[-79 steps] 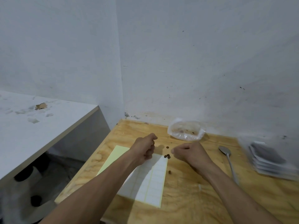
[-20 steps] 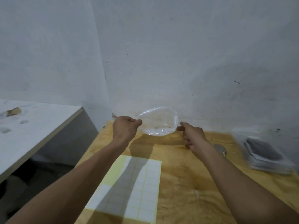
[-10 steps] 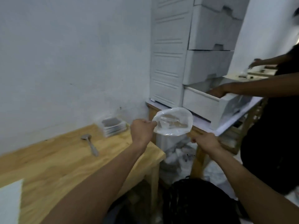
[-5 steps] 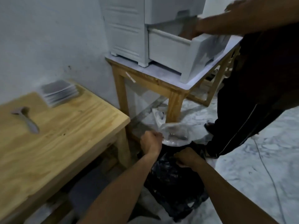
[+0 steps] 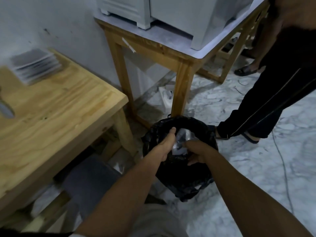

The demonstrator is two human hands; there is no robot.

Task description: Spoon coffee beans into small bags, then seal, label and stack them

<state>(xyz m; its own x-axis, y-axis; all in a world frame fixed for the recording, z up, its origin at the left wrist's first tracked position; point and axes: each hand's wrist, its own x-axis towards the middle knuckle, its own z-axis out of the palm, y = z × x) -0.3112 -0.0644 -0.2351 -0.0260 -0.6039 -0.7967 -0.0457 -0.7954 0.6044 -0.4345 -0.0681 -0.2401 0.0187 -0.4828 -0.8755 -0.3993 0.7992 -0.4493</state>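
Both hands hold a clear plastic bag (image 5: 183, 139) directly over a black bin bag (image 5: 181, 171): left hand (image 5: 166, 144) apparently gripping, right hand (image 5: 196, 151) pinching its edge.

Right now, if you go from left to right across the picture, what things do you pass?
Blurred stack of small flat bags → light wooden table → taller wooden table with a white top → black plastic bin bag, with both hands holding a crumpled clear plastic bag over it → another person's black trouser leg.

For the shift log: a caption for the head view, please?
Both hands, left and right, hold a crumpled clear plastic bag over a black bin bag on the floor.
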